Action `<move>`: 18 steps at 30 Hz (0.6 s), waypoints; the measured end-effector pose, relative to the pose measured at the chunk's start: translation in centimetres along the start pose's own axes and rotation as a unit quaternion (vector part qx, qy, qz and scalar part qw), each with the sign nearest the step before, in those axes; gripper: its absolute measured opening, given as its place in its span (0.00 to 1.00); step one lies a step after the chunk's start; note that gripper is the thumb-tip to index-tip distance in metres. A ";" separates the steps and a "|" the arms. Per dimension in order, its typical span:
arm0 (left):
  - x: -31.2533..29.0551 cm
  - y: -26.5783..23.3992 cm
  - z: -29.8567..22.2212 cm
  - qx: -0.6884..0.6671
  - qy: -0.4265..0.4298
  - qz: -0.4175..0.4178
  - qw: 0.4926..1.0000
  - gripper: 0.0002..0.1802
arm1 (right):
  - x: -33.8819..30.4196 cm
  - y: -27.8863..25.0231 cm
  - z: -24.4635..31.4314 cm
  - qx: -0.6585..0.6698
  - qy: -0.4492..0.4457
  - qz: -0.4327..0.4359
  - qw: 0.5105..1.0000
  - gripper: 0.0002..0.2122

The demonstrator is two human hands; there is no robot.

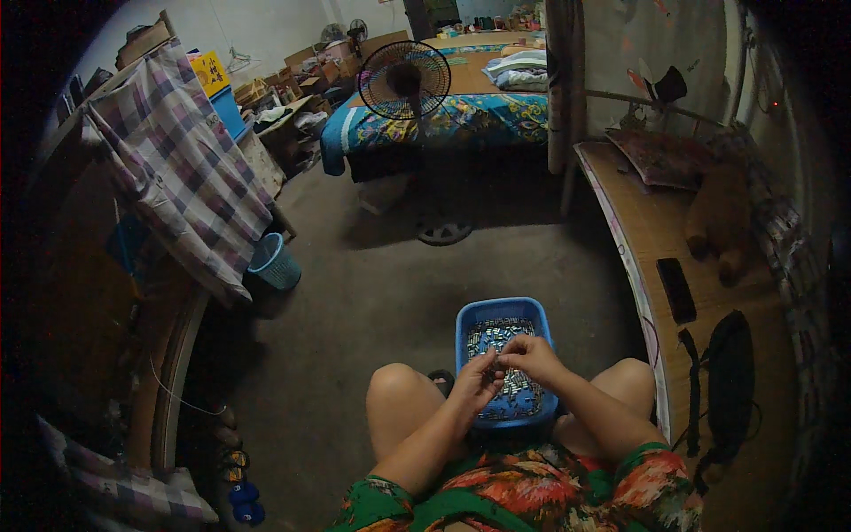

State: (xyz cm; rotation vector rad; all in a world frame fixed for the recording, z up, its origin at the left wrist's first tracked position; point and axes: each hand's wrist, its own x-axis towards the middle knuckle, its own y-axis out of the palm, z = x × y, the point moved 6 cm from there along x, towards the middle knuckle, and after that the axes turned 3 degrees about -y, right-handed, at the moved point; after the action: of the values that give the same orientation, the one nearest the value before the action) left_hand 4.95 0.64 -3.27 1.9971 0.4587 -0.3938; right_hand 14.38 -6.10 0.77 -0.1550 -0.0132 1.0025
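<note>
Between my knees stands a blue plastic basin, its bottom strewn with many small shiny metal cylinders. Over the basin, my left hand and my right hand meet at the fingertips. Both have their fingers closed in a pinch. Whatever lies between the fingertips is too small to make out.
A bench runs along my right, bearing a phone, a black bag and a cushion. Ahead stand a fan and a bed. To the left are a wastebasket and a checked cloth.
</note>
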 end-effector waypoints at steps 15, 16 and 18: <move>0.0 0.3 -0.1 -0.009 -0.002 0.031 0.999 0.11 | 0.1 0.8 -0.1 0.069 -0.050 0.024 0.996 0.06; 0.1 0.3 -0.2 0.002 0.001 0.038 0.999 0.12 | 0.0 0.5 0.5 0.069 -0.049 0.024 0.996 0.06; -0.1 0.5 -0.2 0.002 0.005 0.046 0.999 0.12 | -0.4 0.5 0.6 0.126 0.103 0.072 0.984 0.07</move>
State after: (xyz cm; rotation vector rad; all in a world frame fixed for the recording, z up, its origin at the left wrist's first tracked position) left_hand 5.13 0.61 -2.79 2.0170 0.3716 -0.3289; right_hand 13.64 -6.13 1.31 -0.0275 0.3157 1.1184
